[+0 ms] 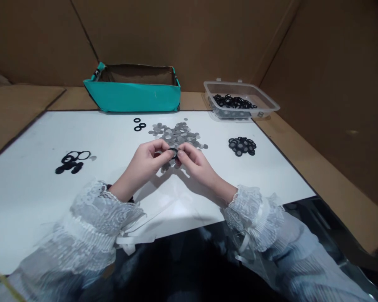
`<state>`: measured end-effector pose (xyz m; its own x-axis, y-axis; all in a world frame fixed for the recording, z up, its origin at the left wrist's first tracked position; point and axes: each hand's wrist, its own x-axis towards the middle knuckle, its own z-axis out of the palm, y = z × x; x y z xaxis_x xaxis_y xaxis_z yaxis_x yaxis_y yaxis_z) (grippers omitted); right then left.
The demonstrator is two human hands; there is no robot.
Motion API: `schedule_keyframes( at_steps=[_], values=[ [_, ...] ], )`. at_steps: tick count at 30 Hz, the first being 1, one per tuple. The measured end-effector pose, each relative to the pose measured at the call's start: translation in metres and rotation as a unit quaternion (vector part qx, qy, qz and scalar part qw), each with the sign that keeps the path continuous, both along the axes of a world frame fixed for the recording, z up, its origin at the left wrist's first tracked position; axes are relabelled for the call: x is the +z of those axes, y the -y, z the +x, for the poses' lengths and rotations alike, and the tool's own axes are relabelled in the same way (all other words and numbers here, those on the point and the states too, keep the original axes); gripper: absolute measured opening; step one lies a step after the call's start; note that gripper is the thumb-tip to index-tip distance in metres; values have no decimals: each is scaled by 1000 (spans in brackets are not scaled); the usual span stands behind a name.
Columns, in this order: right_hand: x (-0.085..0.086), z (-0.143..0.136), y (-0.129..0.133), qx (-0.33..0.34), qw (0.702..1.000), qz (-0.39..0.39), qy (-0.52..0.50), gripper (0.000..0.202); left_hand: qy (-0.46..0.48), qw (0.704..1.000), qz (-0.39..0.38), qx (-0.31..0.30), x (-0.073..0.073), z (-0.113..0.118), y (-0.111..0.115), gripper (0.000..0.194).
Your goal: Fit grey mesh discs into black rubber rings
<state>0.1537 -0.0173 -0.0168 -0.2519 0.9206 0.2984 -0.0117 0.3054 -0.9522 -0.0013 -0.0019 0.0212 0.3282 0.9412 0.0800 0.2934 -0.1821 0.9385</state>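
Between my two hands is one small black ring, pinched at both sides over the white board. My left hand grips its left edge with thumb and fingers. The right edge is in the fingers of my right hand. Whether a disc sits inside the ring cannot be made out. Behind and below my fingers lies a loose pile of grey discs. A heap of black rings with grey centres rests to the right, and a few bare black rings lie behind my left hand.
A teal open box stands at the back left. At the back right is a clear plastic tub with many black rings. Larger black rings and black discs lie on the white board at left. Cardboard walls surround the board.
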Motion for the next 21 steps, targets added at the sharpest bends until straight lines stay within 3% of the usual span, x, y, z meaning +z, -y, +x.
schedule_keyframes(
  at_steps=[7, 13, 21],
  values=[
    [0, 4, -2, 4, 996, 0, 94, 21, -129, 990, 40, -44, 0, -5, -3, 12],
    [-1, 4, -1, 4, 997, 4, 80, 30, -54, 998, -32, -9, -1, -4, -2, 16],
    [2, 2, 0, -37, 998, 24, 40, 30, -5, 999, 0, 38, 4, -1, 3, 17]
  ],
)
